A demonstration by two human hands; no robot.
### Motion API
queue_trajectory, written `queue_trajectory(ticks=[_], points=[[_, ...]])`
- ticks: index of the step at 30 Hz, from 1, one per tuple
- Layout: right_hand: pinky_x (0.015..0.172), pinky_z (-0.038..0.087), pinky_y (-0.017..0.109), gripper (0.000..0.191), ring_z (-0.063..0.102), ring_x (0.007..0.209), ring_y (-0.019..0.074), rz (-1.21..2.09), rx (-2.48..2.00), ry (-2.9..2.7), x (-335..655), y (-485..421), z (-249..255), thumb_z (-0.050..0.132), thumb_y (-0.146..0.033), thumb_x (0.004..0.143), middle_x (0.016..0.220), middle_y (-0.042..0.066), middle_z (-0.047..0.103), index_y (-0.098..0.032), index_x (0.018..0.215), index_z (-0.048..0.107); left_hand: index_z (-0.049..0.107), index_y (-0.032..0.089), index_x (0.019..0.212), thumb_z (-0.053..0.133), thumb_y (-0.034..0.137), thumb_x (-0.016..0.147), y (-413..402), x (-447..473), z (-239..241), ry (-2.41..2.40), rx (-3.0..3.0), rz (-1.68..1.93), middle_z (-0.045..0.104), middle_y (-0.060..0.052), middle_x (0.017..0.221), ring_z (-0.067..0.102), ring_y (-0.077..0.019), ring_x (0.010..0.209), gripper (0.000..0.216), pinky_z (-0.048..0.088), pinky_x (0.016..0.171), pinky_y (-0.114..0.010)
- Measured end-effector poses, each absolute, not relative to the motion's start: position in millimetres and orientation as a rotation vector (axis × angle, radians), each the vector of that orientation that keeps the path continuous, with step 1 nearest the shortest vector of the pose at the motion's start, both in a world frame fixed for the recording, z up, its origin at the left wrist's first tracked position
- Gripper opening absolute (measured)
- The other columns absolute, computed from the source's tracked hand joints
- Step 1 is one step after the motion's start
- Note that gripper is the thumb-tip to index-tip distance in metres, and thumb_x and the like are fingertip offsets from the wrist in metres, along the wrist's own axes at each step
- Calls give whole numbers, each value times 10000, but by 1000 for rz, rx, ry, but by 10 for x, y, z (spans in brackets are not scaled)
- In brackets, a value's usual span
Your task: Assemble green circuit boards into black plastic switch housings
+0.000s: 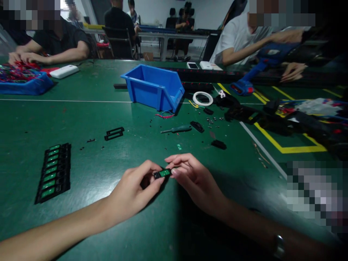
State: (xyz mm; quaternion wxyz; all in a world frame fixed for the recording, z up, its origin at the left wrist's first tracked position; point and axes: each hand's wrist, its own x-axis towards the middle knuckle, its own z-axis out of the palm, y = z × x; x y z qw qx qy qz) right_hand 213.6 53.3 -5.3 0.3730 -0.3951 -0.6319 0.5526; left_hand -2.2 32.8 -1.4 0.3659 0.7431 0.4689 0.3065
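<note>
Both my hands meet over the green table [89,174] near its front. My left hand [133,190] pinches a small black part with a green face [162,173] between thumb and fingers. My right hand [190,177] closes its fingertips on the other end of the same part. To the left lies a row of several finished black parts with green faces [53,172]. A small green chip [179,146] lies just beyond my hands.
A blue bin [153,87] stands mid-table. Near it lie a screwdriver [178,129], black frames [114,133], a white tape ring [202,98], red wire and small black pieces. Other people work at the far left and far right. A blue tool [261,65] rests at right.
</note>
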Motion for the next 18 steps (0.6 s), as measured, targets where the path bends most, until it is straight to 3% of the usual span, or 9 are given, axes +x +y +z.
queue_trajectory(ticks=[2,6,11,18], points=[[826,554,336,243,675,958,186,1323,-1019,-1679,2128,515,-51,668,-378,929,1232,113,641,-203,1071,576,573,195,973,587,305,979,296,-10,-21,1240,1938,848,599,48,702,521,-84,585,111,380,553,-195],[872,534,381,291,665,976,220,1187,-1090,-1858,2108,492,-41,770,-315,817,1071,75,691,-208,1031,604,557,183,928,617,278,958,248,0,-44,1220,2142,918,652,3,761,576,-109,631,116,416,595,-222],[881,526,365,181,674,965,208,1132,-1061,-1870,2104,508,-44,758,-267,815,1019,49,716,-208,923,625,570,186,967,614,256,952,251,3,-78,1200,2265,887,670,-24,796,615,-144,692,84,443,648,-262],[831,554,338,158,696,918,196,1128,-1062,-1841,2108,530,-51,752,-249,818,1007,45,738,-215,937,654,563,194,1063,616,312,957,297,17,-52,1123,2060,706,597,31,732,519,-98,602,167,382,569,-226]])
